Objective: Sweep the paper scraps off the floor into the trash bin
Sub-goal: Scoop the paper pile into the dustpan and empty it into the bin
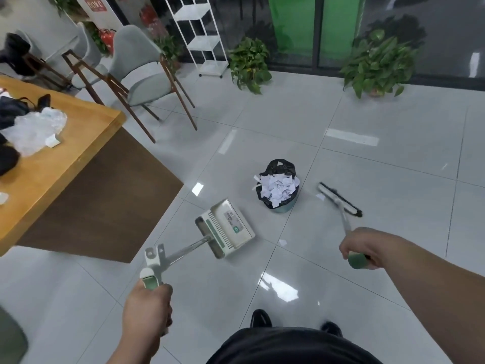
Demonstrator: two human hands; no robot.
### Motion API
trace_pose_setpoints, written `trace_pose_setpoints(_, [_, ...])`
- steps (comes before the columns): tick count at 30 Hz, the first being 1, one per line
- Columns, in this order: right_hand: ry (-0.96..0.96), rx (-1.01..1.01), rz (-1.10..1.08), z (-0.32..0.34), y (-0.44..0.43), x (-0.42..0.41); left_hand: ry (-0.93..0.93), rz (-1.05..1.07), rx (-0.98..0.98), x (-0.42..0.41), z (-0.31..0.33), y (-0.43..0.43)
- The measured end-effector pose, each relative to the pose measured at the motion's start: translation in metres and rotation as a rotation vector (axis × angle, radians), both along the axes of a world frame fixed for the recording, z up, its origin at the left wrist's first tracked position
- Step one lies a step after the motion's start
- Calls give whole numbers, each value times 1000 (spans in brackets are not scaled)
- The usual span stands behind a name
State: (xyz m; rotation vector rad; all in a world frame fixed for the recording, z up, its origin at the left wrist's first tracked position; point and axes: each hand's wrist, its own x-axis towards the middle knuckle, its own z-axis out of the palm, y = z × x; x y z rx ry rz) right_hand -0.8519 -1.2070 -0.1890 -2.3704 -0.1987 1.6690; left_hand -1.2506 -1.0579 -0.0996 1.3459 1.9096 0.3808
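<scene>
A small trash bin (282,207) with a black liner stands on the tiled floor, heaped with white paper scraps (278,189). My left hand (147,308) grips the green handle of a white dustpan (227,227), which lies left of the bin. My right hand (360,250) grips the green handle of a broom, and its head (339,199) rests on the floor right of the bin. One paper scrap (320,197) lies by the broom head. Another scrap (282,242) lies between dustpan and broom.
A wooden table (78,164) with a plastic bag and dark items fills the left. Grey chairs (141,74) stand behind it. A white shelf rack (202,35) and two potted plants (249,64) (378,64) line the glass wall. My feet (259,319) are at the bottom.
</scene>
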Motion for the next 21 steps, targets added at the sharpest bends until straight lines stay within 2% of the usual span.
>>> trace_pose_setpoints(6, [-25, -118, 345, 13, 13, -41, -20, 16, -131, -16, -41, 29])
trace_pose_setpoints(9, [-24, -137, 405, 36, 21, -46, -59, 30, -205, -17, -64, 49])
trace_pose_setpoints(12, [-7, -144, 372, 62, 26, -44, -104, 19, -262, -18, -87, 69])
trace_pose_setpoints(17, [24, -110, 148, 100, 20, -42, -137, -23, -341, -20, -118, 94])
trace_pose_setpoints(21, [5, -122, 95, 98, 24, -59, -196, -32, -368, -19, -134, 116])
